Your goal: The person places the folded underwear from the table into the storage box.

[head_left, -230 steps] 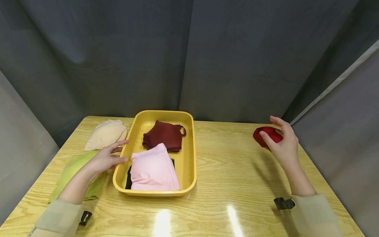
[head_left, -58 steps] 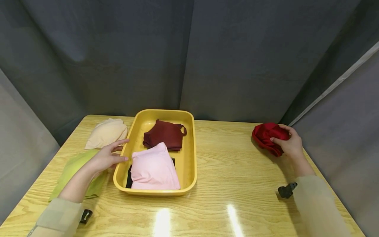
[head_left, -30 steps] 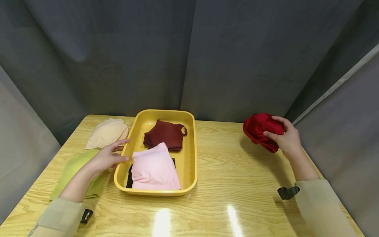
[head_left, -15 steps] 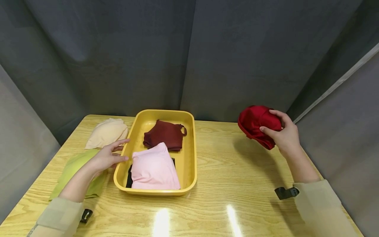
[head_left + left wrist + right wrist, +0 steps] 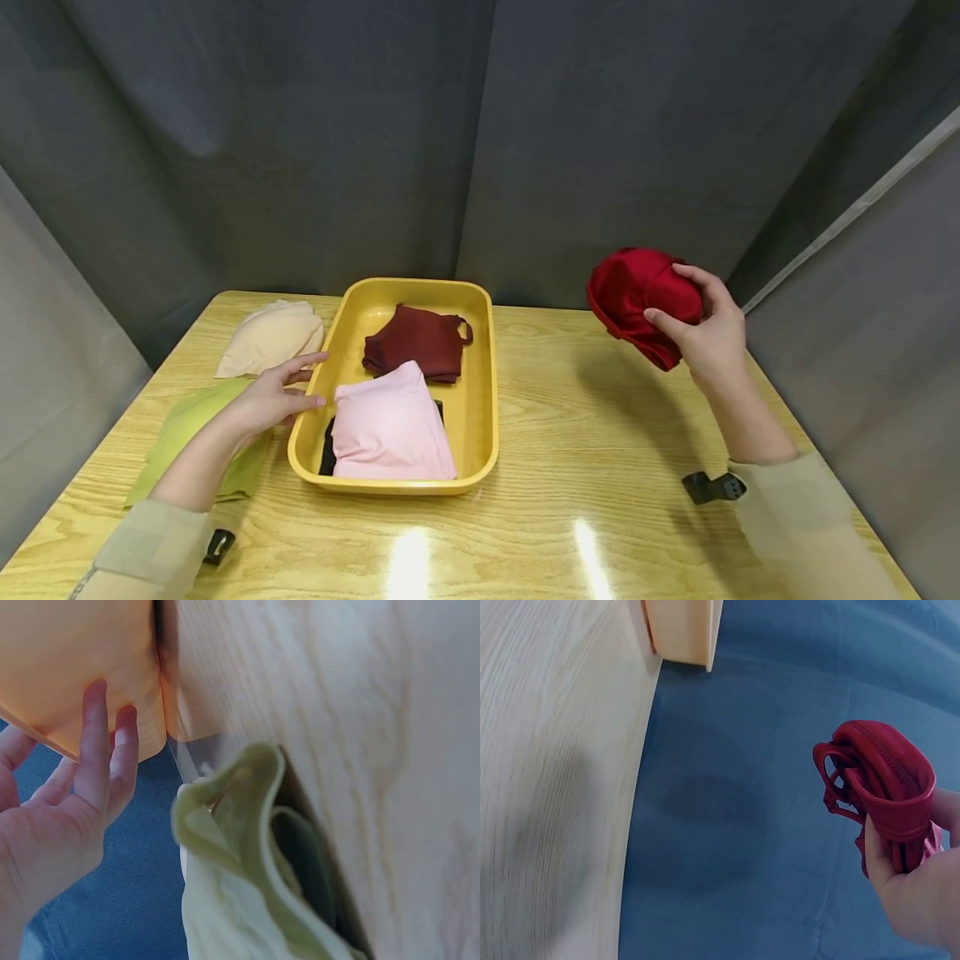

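My right hand [image 5: 712,333] pinches a folded red satin bra [image 5: 637,296] between thumb and fingers, raised above the table's far right part. In the right wrist view, thin straps hang off the folded red bundle [image 5: 889,780]. My left hand [image 5: 266,407] touches the left side of a yellow tray [image 5: 487,400], its fingers fairly straight against the outer wall in the left wrist view. Inside the tray, a folded dark maroon bra [image 5: 420,343] lies at the back. A folded pink bra [image 5: 393,429] lies in front, over a black item [image 5: 327,454] that is mostly hidden.
Left of the tray lie a folded beige bra [image 5: 270,337] and a yellow-green garment [image 5: 187,425], partly covered by the left forearm. Grey curtains [image 5: 375,150] stand behind and at both sides of the wooden table [image 5: 570,433].
The red bra, earlier a smaller bundle on the table, has been picked up by my right hand. Over the last second it has risen and moved left. My left hand has stayed put.
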`<state>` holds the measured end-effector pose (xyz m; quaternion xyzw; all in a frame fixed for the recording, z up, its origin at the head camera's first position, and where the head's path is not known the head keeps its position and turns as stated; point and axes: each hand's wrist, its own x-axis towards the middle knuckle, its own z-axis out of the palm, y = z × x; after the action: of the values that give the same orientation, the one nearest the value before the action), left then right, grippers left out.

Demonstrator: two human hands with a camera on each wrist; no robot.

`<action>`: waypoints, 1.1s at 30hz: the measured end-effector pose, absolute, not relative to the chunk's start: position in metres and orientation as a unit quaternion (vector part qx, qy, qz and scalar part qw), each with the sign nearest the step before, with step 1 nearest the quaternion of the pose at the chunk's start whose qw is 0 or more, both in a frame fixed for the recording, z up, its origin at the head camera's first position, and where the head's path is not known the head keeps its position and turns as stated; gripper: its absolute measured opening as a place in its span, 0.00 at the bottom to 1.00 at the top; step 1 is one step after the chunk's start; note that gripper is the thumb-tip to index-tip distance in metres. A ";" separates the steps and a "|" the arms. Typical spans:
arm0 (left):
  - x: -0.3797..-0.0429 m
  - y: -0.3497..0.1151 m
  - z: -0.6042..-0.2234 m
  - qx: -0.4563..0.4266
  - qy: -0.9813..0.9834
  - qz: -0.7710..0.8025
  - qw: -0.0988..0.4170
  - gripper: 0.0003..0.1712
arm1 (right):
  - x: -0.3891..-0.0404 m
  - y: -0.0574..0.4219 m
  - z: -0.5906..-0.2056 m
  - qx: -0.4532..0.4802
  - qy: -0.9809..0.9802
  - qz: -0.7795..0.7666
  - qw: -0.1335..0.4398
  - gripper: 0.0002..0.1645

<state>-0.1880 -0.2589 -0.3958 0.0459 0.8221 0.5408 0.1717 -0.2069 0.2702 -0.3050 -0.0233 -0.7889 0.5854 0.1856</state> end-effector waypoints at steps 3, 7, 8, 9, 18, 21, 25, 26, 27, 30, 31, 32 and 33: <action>-0.188 -0.259 -0.396 0.046 0.824 0.538 0.170 0.42 | -0.205 0.264 -0.304 -0.012 -0.780 0.598 0.185 0.39; -0.189 -0.258 -0.396 0.048 0.825 0.538 0.168 0.42 | -0.203 0.256 -0.304 0.002 -0.774 0.606 0.184 0.39; -0.189 -0.258 -0.396 0.048 0.824 0.538 0.167 0.42 | -0.203 0.254 -0.303 0.004 -0.772 0.608 0.184 0.38; -0.189 -0.258 -0.396 0.048 0.825 0.538 0.167 0.42 | -0.203 0.252 -0.303 0.005 -0.774 0.606 0.184 0.38; -0.187 -0.259 -0.395 0.054 0.826 0.536 0.164 0.42 | -0.200 0.234 -0.304 0.022 -0.755 0.630 0.179 0.38; -0.186 -0.260 -0.395 0.055 0.829 0.533 0.162 0.42 | -0.199 0.227 -0.306 0.030 -0.740 0.647 0.183 0.38; -0.186 -0.260 -0.395 0.055 0.828 0.534 0.162 0.42 | -0.197 0.216 -0.310 0.043 -0.719 0.668 0.187 0.38; -0.186 -0.260 -0.395 0.055 0.828 0.534 0.162 0.42 | -0.197 0.213 -0.311 0.046 -0.715 0.672 0.187 0.38; -0.186 -0.260 -0.395 0.055 0.827 0.535 0.163 0.42 | -0.197 0.210 -0.312 0.050 -0.710 0.678 0.186 0.38; -0.187 -0.260 -0.396 0.054 0.827 0.536 0.164 0.42 | -0.198 0.203 -0.316 0.062 -0.707 0.681 0.184 0.38; -0.187 -0.260 -0.396 0.054 0.826 0.536 0.164 0.42 | -0.198 0.200 -0.318 0.066 -0.706 0.681 0.182 0.38; -0.187 -0.260 -0.396 0.054 0.826 0.536 0.164 0.42 | -0.199 0.198 -0.319 0.072 -0.705 0.682 0.181 0.38; -0.187 -0.260 -0.396 0.054 0.826 0.537 0.164 0.42 | -0.200 0.196 -0.320 0.078 -0.706 0.681 0.180 0.38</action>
<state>-0.1868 -0.2602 -0.3963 0.0538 0.8258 0.5367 0.1645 -0.1996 0.1961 -0.3200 0.0776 -0.7057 0.6810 0.1798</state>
